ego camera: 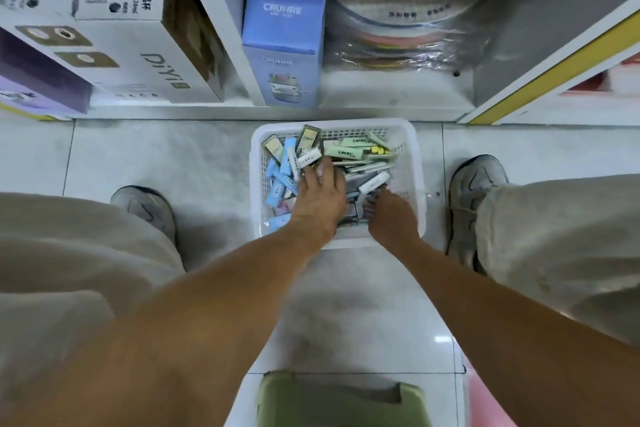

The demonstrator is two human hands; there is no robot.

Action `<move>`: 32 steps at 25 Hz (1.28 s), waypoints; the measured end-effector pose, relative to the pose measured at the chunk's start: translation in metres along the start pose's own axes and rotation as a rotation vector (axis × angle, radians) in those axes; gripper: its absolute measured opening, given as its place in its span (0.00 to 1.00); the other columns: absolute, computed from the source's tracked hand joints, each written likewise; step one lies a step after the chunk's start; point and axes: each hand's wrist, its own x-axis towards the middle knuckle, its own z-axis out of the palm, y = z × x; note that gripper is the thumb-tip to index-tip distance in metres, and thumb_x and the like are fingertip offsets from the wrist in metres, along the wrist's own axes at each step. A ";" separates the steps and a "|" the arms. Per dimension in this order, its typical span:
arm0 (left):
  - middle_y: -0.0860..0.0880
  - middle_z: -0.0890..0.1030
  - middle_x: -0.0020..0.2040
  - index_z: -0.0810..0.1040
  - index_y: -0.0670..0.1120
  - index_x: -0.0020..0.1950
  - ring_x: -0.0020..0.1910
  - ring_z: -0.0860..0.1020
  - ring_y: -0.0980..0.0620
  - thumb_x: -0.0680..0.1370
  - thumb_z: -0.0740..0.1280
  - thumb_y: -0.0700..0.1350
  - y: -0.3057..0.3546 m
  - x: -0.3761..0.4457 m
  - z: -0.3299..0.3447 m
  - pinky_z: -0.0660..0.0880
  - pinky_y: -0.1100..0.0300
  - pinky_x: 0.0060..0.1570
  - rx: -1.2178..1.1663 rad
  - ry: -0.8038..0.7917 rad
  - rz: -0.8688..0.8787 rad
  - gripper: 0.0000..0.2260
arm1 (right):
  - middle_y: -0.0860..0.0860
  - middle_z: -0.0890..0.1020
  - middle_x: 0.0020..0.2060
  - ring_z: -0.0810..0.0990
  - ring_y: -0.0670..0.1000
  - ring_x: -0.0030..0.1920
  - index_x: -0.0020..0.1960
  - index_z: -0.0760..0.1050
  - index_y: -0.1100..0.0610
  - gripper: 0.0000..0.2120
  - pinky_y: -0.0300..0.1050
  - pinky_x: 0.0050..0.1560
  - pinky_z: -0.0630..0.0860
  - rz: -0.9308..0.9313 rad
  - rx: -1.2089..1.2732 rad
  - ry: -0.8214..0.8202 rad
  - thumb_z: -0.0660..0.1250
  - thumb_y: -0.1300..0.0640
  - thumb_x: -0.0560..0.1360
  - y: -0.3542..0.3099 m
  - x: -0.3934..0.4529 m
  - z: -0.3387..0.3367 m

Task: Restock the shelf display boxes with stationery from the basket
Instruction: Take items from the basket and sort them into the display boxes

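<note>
Nearest, a green stool (341,399) sits between the person's knees. Further out, both hands reach down into a white basket (412,180) standing on the tiled floor (156,156) between two grey shoes (476,191). The left hand (320,199) lies over a heap of small stationery packs (287,158), fingers spread among them; whether it grips one I cannot tell. The right hand (393,215) has its fingertips buried in the heap, grip hidden. Beyond stands the bottom shelf (381,111), holding a blue carton (284,42) and white cartons (138,45).

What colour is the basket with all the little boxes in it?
White. The basket shows best in the head view, on the floor.
</note>
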 end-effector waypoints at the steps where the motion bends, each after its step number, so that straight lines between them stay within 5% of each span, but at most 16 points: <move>1: 0.30 0.54 0.73 0.51 0.35 0.76 0.69 0.60 0.27 0.67 0.75 0.34 0.000 0.000 0.001 0.64 0.39 0.70 -0.011 0.011 -0.026 0.45 | 0.62 0.81 0.54 0.80 0.63 0.56 0.61 0.73 0.66 0.16 0.50 0.52 0.75 -0.012 0.037 0.016 0.66 0.68 0.74 0.000 0.000 0.000; 9: 0.35 0.73 0.60 0.62 0.35 0.69 0.59 0.73 0.38 0.66 0.75 0.40 -0.006 0.015 0.003 0.73 0.46 0.59 -0.027 -0.073 -0.026 0.36 | 0.61 0.81 0.48 0.79 0.62 0.50 0.52 0.75 0.65 0.09 0.47 0.43 0.72 -0.046 0.127 0.033 0.67 0.68 0.72 0.002 0.000 0.001; 11: 0.38 0.77 0.53 0.63 0.37 0.67 0.53 0.76 0.39 0.66 0.75 0.41 -0.010 0.021 -0.002 0.75 0.48 0.50 -0.063 -0.089 0.027 0.34 | 0.58 0.81 0.44 0.79 0.61 0.48 0.49 0.75 0.64 0.07 0.45 0.40 0.68 -0.036 0.169 0.066 0.68 0.68 0.72 0.003 0.000 0.000; 15: 0.49 0.70 0.34 0.64 0.39 0.66 0.35 0.73 0.45 0.68 0.72 0.36 -0.021 0.030 -0.012 0.69 0.53 0.32 -0.156 -0.060 0.096 0.29 | 0.58 0.82 0.44 0.80 0.61 0.47 0.50 0.76 0.64 0.09 0.54 0.45 0.77 -0.004 0.252 0.075 0.66 0.70 0.71 0.001 -0.001 -0.005; 21: 0.48 0.77 0.42 0.69 0.44 0.60 0.38 0.76 0.50 0.64 0.76 0.41 -0.035 0.034 -0.034 0.73 0.58 0.29 -0.366 -0.188 0.008 0.28 | 0.58 0.82 0.48 0.80 0.61 0.50 0.54 0.75 0.62 0.09 0.52 0.47 0.78 0.035 0.229 0.041 0.69 0.64 0.75 0.002 0.001 -0.014; 25: 0.46 0.79 0.55 0.68 0.43 0.71 0.47 0.78 0.48 0.63 0.77 0.43 -0.049 0.030 -0.052 0.80 0.55 0.44 -0.535 -0.185 -0.056 0.38 | 0.59 0.82 0.50 0.80 0.62 0.53 0.57 0.75 0.61 0.11 0.51 0.48 0.78 0.052 0.177 0.019 0.68 0.63 0.75 0.000 0.001 -0.024; 28: 0.51 0.77 0.45 0.68 0.43 0.71 0.39 0.78 0.54 0.62 0.77 0.44 -0.056 0.024 -0.062 0.72 0.64 0.29 -0.622 -0.122 -0.085 0.39 | 0.59 0.83 0.49 0.80 0.59 0.50 0.58 0.75 0.60 0.13 0.47 0.45 0.76 0.021 0.146 0.004 0.72 0.58 0.75 -0.003 -0.001 -0.029; 32: 0.48 0.81 0.47 0.71 0.44 0.67 0.41 0.79 0.51 0.62 0.77 0.44 -0.058 0.017 -0.071 0.71 0.64 0.29 -0.642 -0.084 -0.042 0.35 | 0.58 0.83 0.50 0.76 0.55 0.43 0.61 0.77 0.58 0.15 0.44 0.40 0.73 -0.004 0.167 0.005 0.65 0.65 0.75 -0.005 -0.005 -0.034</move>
